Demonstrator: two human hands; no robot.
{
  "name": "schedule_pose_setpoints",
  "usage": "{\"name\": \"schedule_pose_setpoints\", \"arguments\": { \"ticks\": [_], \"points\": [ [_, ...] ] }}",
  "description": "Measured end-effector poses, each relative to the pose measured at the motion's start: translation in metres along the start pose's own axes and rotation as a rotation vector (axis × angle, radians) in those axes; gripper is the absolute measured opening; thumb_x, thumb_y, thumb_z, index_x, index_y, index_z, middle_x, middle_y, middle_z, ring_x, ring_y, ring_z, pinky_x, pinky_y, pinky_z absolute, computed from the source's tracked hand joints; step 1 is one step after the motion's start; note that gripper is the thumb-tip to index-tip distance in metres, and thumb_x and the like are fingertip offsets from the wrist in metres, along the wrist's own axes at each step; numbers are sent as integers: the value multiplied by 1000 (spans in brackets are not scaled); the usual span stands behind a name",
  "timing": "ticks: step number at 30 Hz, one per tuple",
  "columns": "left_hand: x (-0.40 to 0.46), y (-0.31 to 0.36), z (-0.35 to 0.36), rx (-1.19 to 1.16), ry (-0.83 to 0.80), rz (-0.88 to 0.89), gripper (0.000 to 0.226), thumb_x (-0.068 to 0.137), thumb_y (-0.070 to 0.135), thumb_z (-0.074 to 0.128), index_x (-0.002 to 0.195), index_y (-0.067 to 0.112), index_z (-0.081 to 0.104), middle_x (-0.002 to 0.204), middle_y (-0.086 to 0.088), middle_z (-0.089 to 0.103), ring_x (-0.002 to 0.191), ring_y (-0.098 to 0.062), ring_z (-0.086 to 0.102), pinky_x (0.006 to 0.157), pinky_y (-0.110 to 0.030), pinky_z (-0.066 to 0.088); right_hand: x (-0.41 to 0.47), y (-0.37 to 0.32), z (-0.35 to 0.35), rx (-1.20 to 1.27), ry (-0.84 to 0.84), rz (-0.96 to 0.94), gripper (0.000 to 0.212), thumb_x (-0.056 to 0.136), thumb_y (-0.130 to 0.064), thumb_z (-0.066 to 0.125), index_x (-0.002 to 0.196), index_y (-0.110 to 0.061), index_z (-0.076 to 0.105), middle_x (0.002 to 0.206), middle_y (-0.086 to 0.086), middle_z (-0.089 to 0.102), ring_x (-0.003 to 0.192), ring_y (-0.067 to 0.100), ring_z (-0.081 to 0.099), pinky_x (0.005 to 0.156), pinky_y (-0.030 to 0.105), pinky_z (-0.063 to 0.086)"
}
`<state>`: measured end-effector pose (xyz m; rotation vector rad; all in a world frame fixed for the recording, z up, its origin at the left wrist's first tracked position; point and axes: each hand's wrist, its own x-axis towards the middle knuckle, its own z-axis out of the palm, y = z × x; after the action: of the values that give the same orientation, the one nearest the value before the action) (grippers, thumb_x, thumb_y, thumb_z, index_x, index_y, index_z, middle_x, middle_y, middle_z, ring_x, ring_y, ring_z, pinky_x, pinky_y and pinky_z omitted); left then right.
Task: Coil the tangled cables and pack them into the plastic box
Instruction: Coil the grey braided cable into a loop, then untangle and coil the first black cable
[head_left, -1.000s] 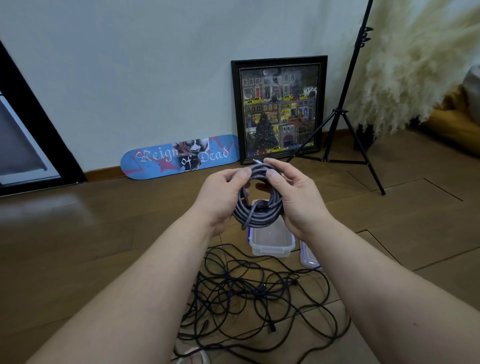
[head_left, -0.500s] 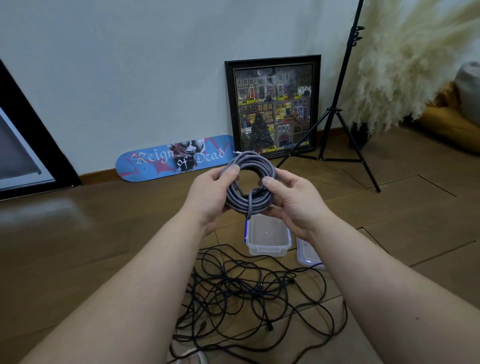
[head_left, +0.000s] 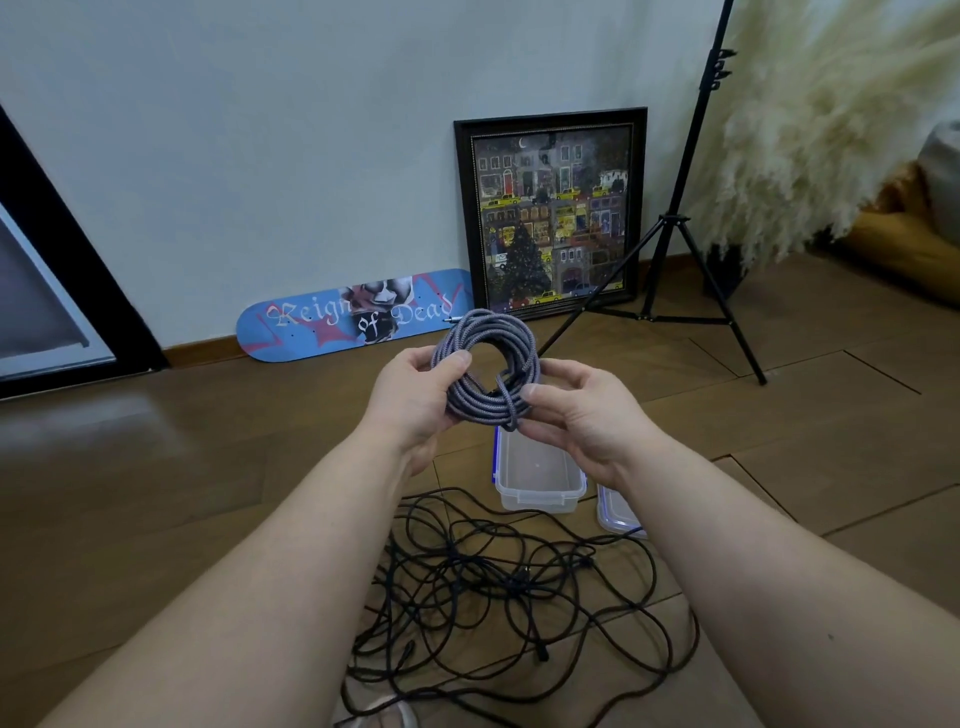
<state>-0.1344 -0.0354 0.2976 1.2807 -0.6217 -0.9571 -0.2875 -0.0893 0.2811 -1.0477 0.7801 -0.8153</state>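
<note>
A grey braided cable is wound into a round coil and held up in front of me. My left hand grips the coil's left side, thumb over the strands. My right hand pinches the coil's lower right side, where a loose end wraps around the bundle. Below the coil, an open clear plastic box stands on the wooden floor with nothing visible inside. Its lid lies beside it on the right, partly hidden by my right forearm. A tangle of black cables spreads over the floor in front of the box.
A blue skateboard deck and a framed picture lean against the wall. A black tripod stand is to the right, with pampas grass behind it. A dark framed panel leans at left.
The coil has tilted up to face me more openly. My right fingers have slid from the top of the coil down to its lower right side.
</note>
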Motion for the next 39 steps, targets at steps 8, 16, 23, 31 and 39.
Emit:
{"name": "schedule_pose_setpoints", "arguments": {
  "ticks": [8,16,23,31,39],
  "points": [
    [7,-6,-18,129,16,-87,32,88,15,70,119,11,60,106,-8,72,102,-18,67,72,-31,52,7,7,-4,2,89,-23,37,89,5,59,125,-3,58,113,14,70,109,30,66,100,52,49],
    [37,-21,-35,-7,102,-219,42,88,6,69,127,7,55,101,-12,74,95,-22,71,94,-41,53,43,22,8,-118,41,120,55,91,7,55,138,-22,51,125,6,65,119,24,59,107,56,37],
    [99,-57,-81,95,139,-307,42,88,11,71,126,8,55,104,-9,73,91,-18,69,90,-35,51,114,77,25,-121,11,230,60,91,8,54,143,-21,43,131,7,61,122,28,55,96,46,46],
    [200,-172,-120,88,244,-469,43,90,13,70,129,7,53,89,-5,72,81,-14,69,79,-31,50,230,194,24,-122,77,361,57,92,10,48,139,-22,45,134,-4,58,124,21,51,89,42,44],
    [286,-265,-144,100,337,-575,38,91,18,70,125,6,58,87,-3,70,78,-13,69,73,-27,52,311,279,29,-216,125,338,69,89,12,49,150,-15,31,137,-3,54,122,17,52,100,38,46]
  ]
}}
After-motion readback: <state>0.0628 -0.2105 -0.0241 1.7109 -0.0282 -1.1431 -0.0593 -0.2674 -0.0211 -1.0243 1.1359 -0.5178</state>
